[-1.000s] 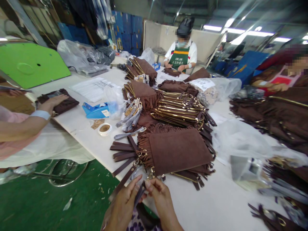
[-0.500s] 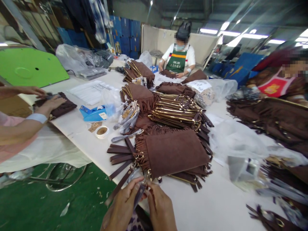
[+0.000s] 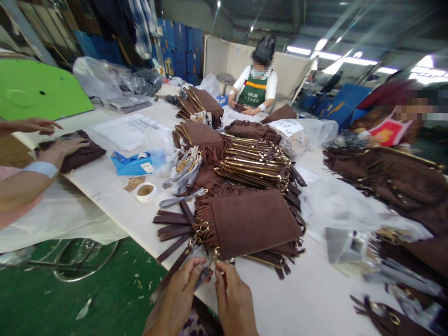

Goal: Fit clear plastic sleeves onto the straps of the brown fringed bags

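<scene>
In the head view a brown fringed suede bag (image 3: 257, 224) lies flat on top of other bags near the table's front edge. Just below its near left corner, my left hand (image 3: 180, 291) is closed on a dark wrist strap (image 3: 203, 276) with a metal clasp. Opposite it, my right hand (image 3: 234, 296) is closed, its thumb and fingertips pinching gold metal hardware (image 3: 217, 254) at the bag's corner. Exactly how clasp and hardware meet is partly hidden by my fingers. Several brown straps (image 3: 173, 224) fan out left of the bag.
Behind lie stacked gold-edged bags (image 3: 252, 161), wrapped straps (image 3: 189, 168), a blue tape dispenser (image 3: 131, 163) and a tape roll (image 3: 144, 191). Clear plastic (image 3: 336, 200) spreads on the right. Co-workers sit left, right and across the table; a co-worker's hand (image 3: 65, 149) rests on a bag at left.
My hands have moved slightly apart, and the right fingertips have come up to the bag's corner hardware. The view has shifted a little. The left co-worker has lifted one hand off their bag.
</scene>
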